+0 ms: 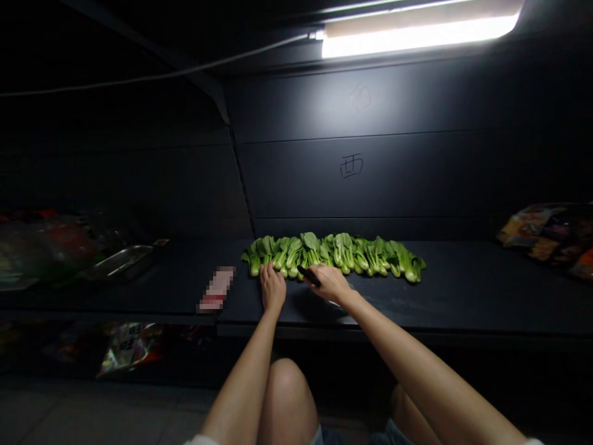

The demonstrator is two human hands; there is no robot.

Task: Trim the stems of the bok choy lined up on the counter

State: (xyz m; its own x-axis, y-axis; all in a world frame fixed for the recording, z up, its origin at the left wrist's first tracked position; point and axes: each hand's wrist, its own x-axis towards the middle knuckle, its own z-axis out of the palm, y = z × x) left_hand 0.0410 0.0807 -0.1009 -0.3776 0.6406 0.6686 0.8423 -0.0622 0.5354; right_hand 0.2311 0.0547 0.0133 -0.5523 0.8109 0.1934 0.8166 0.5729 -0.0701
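Note:
A long row of bok choy (315,250) lies along the dark shelf, leaves toward the back panel and pale stalk ends toward me. My left hand (272,287) rests flat at the front of the row near its left end, fingers stretched out against the stalks, holding nothing. To its right, my right hand (330,283) is closed around a black-ended object (308,275) just in front of the stalks. The black end points up and left. Something clear or shiny glints under this hand, but the hand and forearm hide most of the object.
On the shelf (463,303) to the left are a metal tray (123,261), blurred packages and a pixelated pinkish item (217,289). Packaged food (546,232) stands at the right. A lit tube lamp (417,34) hangs overhead with a cable. Snack bags (130,346) sit on the lower shelf.

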